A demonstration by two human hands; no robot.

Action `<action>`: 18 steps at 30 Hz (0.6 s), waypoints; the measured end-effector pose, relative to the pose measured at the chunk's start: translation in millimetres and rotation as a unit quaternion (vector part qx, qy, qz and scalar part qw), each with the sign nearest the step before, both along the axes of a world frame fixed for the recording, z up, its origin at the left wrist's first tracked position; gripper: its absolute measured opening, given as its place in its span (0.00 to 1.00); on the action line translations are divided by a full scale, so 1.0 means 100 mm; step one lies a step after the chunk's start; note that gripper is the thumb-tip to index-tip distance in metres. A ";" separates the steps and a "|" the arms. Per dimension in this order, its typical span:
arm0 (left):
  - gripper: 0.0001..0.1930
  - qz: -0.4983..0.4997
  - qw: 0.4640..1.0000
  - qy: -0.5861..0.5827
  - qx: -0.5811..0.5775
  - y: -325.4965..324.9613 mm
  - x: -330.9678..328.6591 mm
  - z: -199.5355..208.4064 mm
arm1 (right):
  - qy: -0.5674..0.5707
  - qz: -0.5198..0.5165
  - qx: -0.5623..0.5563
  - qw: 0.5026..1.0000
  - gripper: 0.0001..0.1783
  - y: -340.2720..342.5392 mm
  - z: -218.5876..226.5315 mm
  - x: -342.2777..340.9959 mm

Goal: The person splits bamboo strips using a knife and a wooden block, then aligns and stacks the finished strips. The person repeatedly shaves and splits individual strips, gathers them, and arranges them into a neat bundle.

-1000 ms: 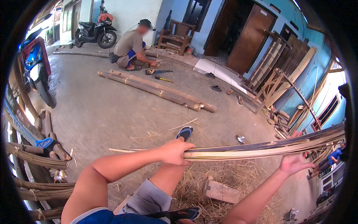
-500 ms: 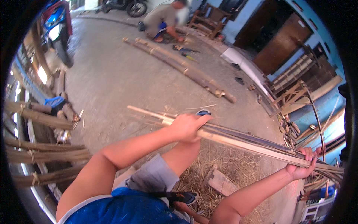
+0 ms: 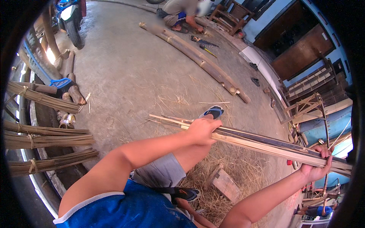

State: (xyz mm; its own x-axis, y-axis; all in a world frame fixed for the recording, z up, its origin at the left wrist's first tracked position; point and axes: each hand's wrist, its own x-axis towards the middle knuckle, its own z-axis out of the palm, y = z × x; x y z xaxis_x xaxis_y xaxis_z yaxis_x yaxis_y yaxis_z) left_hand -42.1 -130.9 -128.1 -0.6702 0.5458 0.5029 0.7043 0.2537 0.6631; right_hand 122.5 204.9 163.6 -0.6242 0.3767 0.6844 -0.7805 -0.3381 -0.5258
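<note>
A long bundle of bamboo strips (image 3: 262,148), pale on some faces and dark on others, lies slantwise across my lap from centre to right. My left hand (image 3: 203,131) is wrapped round it near its left end, where thin uneven tips stick out past the fist. Toward the right end, my right hand (image 3: 317,163) grips the same bundle, fingers curled over the top. Beyond that hand the strips run on to the picture's dark rim. Below the bundle, a wooden block (image 3: 226,185) sits among straw-like shavings (image 3: 207,190).
Tied bundles of strips (image 3: 49,140) lie at the left. Ahead, bamboo poles (image 3: 197,60) rest on the concrete floor, with a saw (image 3: 203,40) beyond them. A person (image 3: 180,15) crouches at the far side. A motorcycle (image 3: 72,26) stands far left, a wooden bench (image 3: 232,17) far right.
Both hands and the bundle now appear further right and slightly lower. The whole scene has shifted with my head's turn. My grip on the strips stays.
</note>
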 end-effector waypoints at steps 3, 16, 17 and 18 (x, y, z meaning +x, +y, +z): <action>0.25 -0.016 0.999 -0.026 0.014 -0.03 -0.02 -0.07 | 0.015 0.013 0.012 1.000 0.20 -0.11 0.12 -0.15; 0.41 -0.117 0.991 0.024 0.053 -0.45 -0.31 -0.28 | 0.053 0.015 0.046 0.997 0.37 -0.99 0.04 -0.45; 0.40 -0.122 0.991 -0.006 0.049 -0.49 -0.35 -0.26 | 0.063 0.108 0.097 0.987 0.37 -0.97 0.04 -0.45; 0.40 -0.135 0.989 -0.032 0.039 -0.51 -0.39 -0.24 | 0.068 0.091 0.126 0.986 0.36 -0.95 0.04 -0.46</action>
